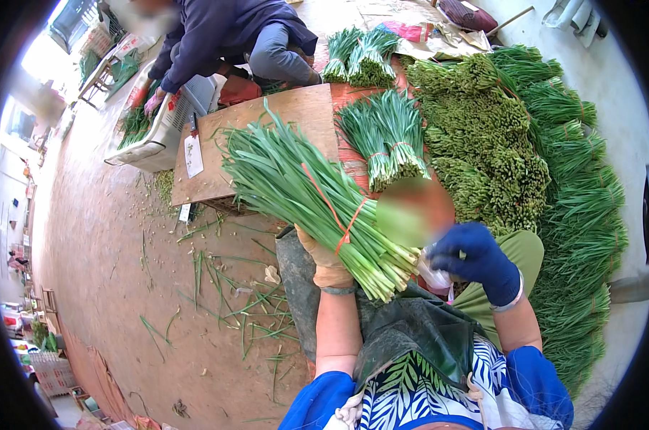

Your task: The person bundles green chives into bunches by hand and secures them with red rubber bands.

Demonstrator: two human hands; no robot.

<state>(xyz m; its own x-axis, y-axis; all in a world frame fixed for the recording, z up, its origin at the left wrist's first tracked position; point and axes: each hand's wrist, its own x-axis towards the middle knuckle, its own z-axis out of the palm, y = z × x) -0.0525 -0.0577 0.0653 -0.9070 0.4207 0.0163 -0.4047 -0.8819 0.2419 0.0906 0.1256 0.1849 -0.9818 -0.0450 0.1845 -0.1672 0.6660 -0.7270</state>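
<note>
A large bundle of flat green garlic chives (308, 188) lies aslant across my left hand (324, 260), which wears a pale glove and grips it from below. Red ties circle the bundle, one of them knotted near the pale cut ends; its leaf tips point up and left. My right hand (472, 258), in a dark blue knitted glove, is raised just right of the cut ends, its fingers bent and slightly blurred. Whether it holds anything small I cannot tell. A whitish plastic bag (434, 277) shows below it. A blurred round patch hides what lies above the cut ends.
A wooden board (281, 107) bears a knife (194, 129) with a white blade. Tied bundles (389, 134) stand beyond; big stacks (480, 140) fill the right side. Loose leaves (249, 306) litter the floor. A co-worker (233, 43) reaches into a white crate (152, 145).
</note>
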